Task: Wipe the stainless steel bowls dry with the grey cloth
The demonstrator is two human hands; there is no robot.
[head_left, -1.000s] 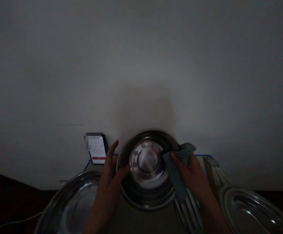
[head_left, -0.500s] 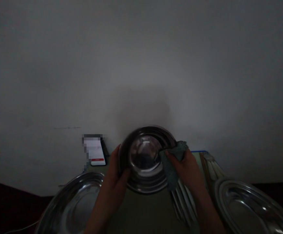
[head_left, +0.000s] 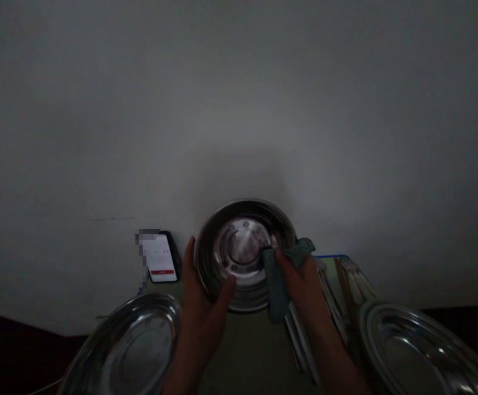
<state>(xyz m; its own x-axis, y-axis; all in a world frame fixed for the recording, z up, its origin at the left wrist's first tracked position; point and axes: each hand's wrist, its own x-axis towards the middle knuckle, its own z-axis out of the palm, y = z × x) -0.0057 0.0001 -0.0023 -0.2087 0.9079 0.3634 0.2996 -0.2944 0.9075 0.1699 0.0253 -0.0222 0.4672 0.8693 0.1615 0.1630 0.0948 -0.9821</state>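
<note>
A round, shiny steel bowl is held up between my two hands, its hollow side facing me. My left hand grips the left rim, thumb inside the bowl and fingers behind it. In my right hand is a grey-green cloth, pinched over the right rim and pressed against the bowl's inner side. Part of the cloth hangs below the rim. The fingers of my right hand behind the rim are hidden.
A large steel basin stands at left, another steel basin at right. Between them on the green table lie knives, chopsticks and forks. A lit phone leans near the wall.
The bowl has shifted slightly up and left and turned in my hands. My left thumb has moved further onto its inside. The cloth has slid a little left with my right hand.
</note>
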